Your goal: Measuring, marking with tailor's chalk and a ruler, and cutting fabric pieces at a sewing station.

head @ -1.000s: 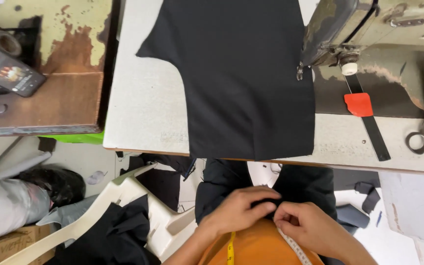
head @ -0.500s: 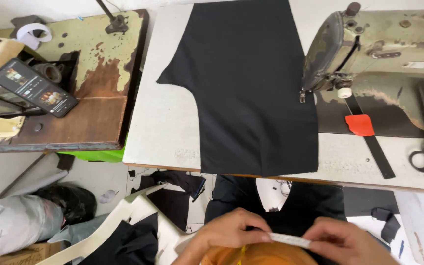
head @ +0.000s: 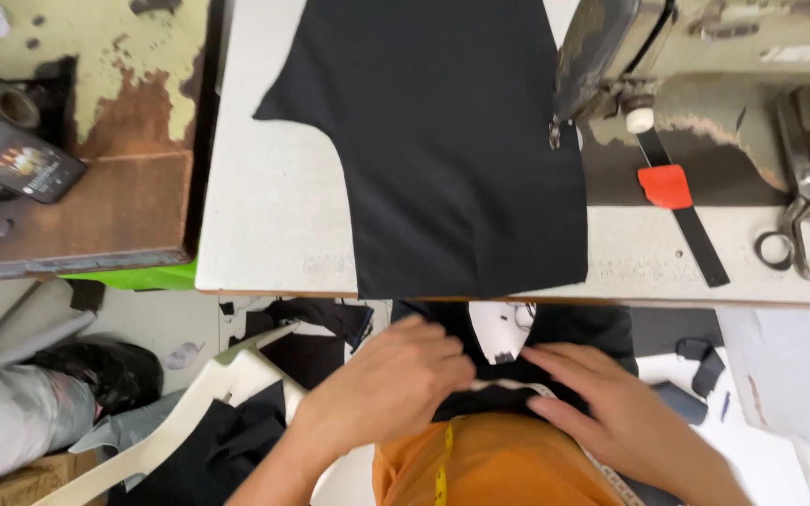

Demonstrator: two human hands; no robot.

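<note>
The cloth (head: 452,150) on the white table (head: 274,206) was plain black. A red tab (head: 665,186) sat on a black strap (head: 696,234). The garment (head: 499,464) looked orange, the tape measure (head: 443,459) probably yellow.

Sewing workroom seen from above

A white table (head: 274,215) is flanked at left by a rusted bench (head: 96,122); the grey floor (head: 171,323) is littered.

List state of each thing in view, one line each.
left hand: resting on the dark cloth in the lap
right hand: on the same dark cloth, fingers flat
black fabric panel: flat on table
scissors: closed, lying flat
phone: screen lit
</note>
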